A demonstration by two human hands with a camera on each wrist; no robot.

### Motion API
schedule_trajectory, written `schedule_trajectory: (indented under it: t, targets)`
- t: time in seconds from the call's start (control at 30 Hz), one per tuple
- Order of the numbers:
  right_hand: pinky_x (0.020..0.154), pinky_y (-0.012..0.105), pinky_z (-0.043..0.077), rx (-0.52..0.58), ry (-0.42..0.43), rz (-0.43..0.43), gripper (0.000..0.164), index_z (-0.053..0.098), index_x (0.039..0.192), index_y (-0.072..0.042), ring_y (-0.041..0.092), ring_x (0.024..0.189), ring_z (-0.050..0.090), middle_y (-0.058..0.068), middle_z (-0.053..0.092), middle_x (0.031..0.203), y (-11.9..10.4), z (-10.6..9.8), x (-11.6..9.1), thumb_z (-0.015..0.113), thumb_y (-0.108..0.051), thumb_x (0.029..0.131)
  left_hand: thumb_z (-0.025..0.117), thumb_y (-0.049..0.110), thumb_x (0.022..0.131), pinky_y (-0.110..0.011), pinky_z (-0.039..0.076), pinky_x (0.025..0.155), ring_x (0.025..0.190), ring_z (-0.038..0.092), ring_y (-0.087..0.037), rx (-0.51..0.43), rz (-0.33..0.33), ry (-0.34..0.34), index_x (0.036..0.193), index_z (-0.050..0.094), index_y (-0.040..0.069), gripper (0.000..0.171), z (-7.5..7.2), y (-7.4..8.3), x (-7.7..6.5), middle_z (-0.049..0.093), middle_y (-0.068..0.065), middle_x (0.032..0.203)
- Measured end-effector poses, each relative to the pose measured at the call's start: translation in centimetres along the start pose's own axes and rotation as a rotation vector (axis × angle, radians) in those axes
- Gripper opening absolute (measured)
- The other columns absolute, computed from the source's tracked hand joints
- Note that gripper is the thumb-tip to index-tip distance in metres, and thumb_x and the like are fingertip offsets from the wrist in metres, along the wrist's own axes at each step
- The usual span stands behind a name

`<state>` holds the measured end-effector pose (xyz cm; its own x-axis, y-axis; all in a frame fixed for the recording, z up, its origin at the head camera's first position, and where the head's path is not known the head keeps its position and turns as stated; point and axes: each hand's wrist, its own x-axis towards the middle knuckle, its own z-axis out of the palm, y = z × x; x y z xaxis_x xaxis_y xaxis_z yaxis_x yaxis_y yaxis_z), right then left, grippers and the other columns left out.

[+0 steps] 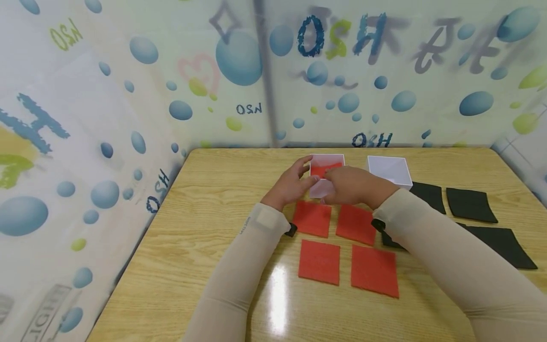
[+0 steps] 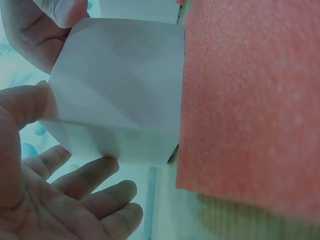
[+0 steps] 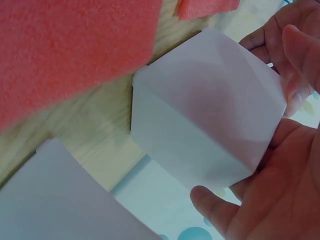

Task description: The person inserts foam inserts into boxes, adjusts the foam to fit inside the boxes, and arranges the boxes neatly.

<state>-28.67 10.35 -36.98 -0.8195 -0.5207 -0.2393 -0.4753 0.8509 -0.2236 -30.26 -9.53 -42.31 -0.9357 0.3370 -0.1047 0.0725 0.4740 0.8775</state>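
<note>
A white open-topped box stands toward the back of the table, with red foam inside. My left hand is at its left side, fingers extended, thumb by the front rim; in the left wrist view a fingertip touches the side wall. From the right, my right hand reaches over the rim, fingers by the red foam. In the right wrist view one finger lies along the box's side, while the other fingertips are hidden behind it. Whether they pinch the foam cannot be seen.
Several red foam squares lie flat in front of the box. A second white box stands to its right. Several black squares lie on the right, partly behind my right arm. A printed curtain hangs beyond the table.
</note>
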Motion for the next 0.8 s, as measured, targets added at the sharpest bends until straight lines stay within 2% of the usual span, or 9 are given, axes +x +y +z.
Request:
schedule_trajectory:
  t: [0.07, 0.17, 0.3, 0.4, 0.53, 0.63, 0.7, 0.8]
  targets:
    - [0.105, 0.056, 0.055, 0.007, 0.014, -0.006, 0.068, 0.062, 0.142, -0.005, 0.032, 0.117, 0.068, 0.013, 0.071, 0.132, 0.1, 0.1, 0.0, 0.084, -0.039, 0.088, 0.064, 0.037, 0.105, -0.054, 0.045, 0.117, 0.155, 0.038, -0.030, 0.000, -0.002, -0.001, 0.165, 0.031, 0.036, 0.068, 0.0, 0.0, 0.0, 0.041, -0.002, 0.168]
    - [0.109, 0.057, 0.052, 0.022, 0.038, -0.025, 0.072, 0.058, 0.146, -0.004, 0.035, 0.126, 0.064, 0.015, 0.066, 0.141, 0.3, 0.4, -0.1, 0.083, -0.040, 0.089, 0.064, 0.037, 0.105, -0.055, 0.045, 0.117, 0.155, 0.038, -0.030, 0.002, -0.006, -0.003, 0.165, 0.031, 0.037, 0.068, 0.0, 0.1, 0.0, 0.041, -0.001, 0.168]
    - [0.119, 0.067, 0.036, 0.050, 0.089, -0.078, 0.077, 0.052, 0.153, -0.005, 0.039, 0.142, 0.053, 0.017, 0.057, 0.153, 0.8, 0.7, -0.4, 0.081, -0.041, 0.091, 0.064, 0.037, 0.105, -0.055, 0.044, 0.118, 0.155, 0.038, -0.031, 0.008, 0.001, -0.002, 0.165, 0.031, 0.036, 0.068, 0.1, 0.3, 0.0, 0.041, -0.002, 0.168]
    - [0.122, 0.071, 0.027, 0.080, 0.125, -0.102, 0.082, 0.046, 0.159, -0.009, 0.039, 0.145, 0.051, 0.015, 0.054, 0.157, 1.2, 0.7, -1.0, 0.081, -0.040, 0.092, 0.064, 0.037, 0.105, -0.055, 0.043, 0.118, 0.156, 0.037, -0.031, 0.009, 0.001, -0.003, 0.165, 0.031, 0.036, 0.068, 0.1, 0.4, -0.1, 0.040, -0.002, 0.168]
    - [0.121, 0.067, 0.033, 0.111, 0.140, -0.099, 0.086, 0.039, 0.164, -0.010, 0.041, 0.148, 0.046, 0.015, 0.048, 0.162, 1.2, 0.3, -2.2, 0.079, -0.040, 0.094, 0.065, 0.039, 0.104, -0.055, 0.043, 0.119, 0.156, 0.037, -0.031, 0.017, 0.001, 0.001, 0.165, 0.032, 0.037, 0.068, 0.1, 0.4, -0.1, 0.040, -0.001, 0.168]
    - [0.121, 0.065, 0.034, 0.114, 0.128, -0.087, 0.088, 0.035, 0.165, -0.007, 0.044, 0.154, 0.036, 0.017, 0.039, 0.168, 1.0, 0.0, -3.4, 0.077, -0.042, 0.095, 0.064, 0.040, 0.105, -0.054, 0.042, 0.120, 0.155, 0.038, -0.031, 0.030, 0.009, 0.004, 0.165, 0.031, 0.036, 0.069, 0.1, 0.3, 0.0, 0.041, -0.003, 0.168]
    - [0.123, 0.064, 0.031, 0.118, 0.126, -0.081, 0.090, 0.034, 0.165, -0.006, 0.045, 0.156, 0.032, 0.018, 0.035, 0.170, 0.8, -0.1, -4.4, 0.077, -0.042, 0.095, 0.064, 0.041, 0.105, -0.054, 0.041, 0.120, 0.155, 0.038, -0.031, 0.034, 0.009, 0.004, 0.165, 0.031, 0.036, 0.069, 0.1, 0.2, 0.0, 0.041, -0.003, 0.168]
    - [0.121, 0.064, 0.033, 0.128, 0.130, -0.075, 0.092, 0.032, 0.166, -0.006, 0.047, 0.157, 0.028, 0.018, 0.030, 0.172, 0.6, -0.2, -6.0, 0.078, -0.042, 0.095, 0.063, 0.041, 0.105, -0.054, 0.041, 0.120, 0.155, 0.039, -0.030, 0.037, 0.004, 0.013, 0.166, 0.031, 0.036, 0.069, 0.0, 0.1, 0.0, 0.042, -0.003, 0.168]
